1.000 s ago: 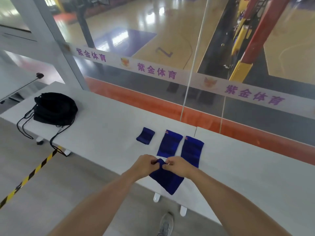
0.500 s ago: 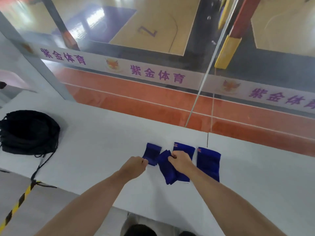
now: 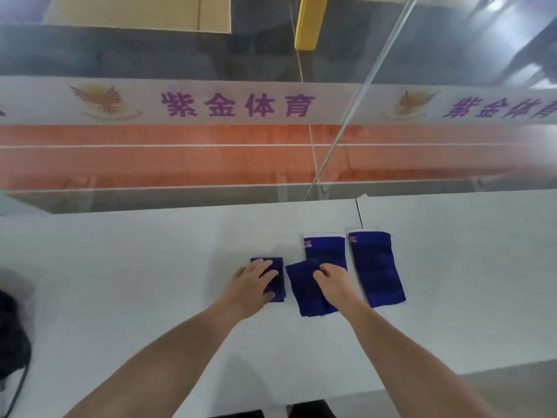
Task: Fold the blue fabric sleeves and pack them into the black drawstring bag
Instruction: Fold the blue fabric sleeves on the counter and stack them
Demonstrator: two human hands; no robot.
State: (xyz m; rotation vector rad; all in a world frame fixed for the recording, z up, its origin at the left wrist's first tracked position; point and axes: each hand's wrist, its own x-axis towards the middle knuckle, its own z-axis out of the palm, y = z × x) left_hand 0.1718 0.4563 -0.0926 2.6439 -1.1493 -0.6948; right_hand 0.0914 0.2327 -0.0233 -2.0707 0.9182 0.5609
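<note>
Since lifting the second sleeve (image 3: 307, 294) off the tabletop's (image 3: 150, 282) near edge, have folded and set it farther in beside the first sleeve (image 3: 281, 282), right fingers (image 3: 324, 269) still pinching it, left fingers (image 3: 266, 267) flat on the first; leaves far sleeve (image 3: 325, 251) and right sleeve (image 3: 375, 270) to fold, bag (image 3: 12, 327) at left edge.

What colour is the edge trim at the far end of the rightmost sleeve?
White; the rightmost sleeve itself is blue. Head view shows it.

white banner strip (image 3: 331, 104) on the glass wall, purple characters 紫金体育, repeated at right; orange bird emblems beside
</note>
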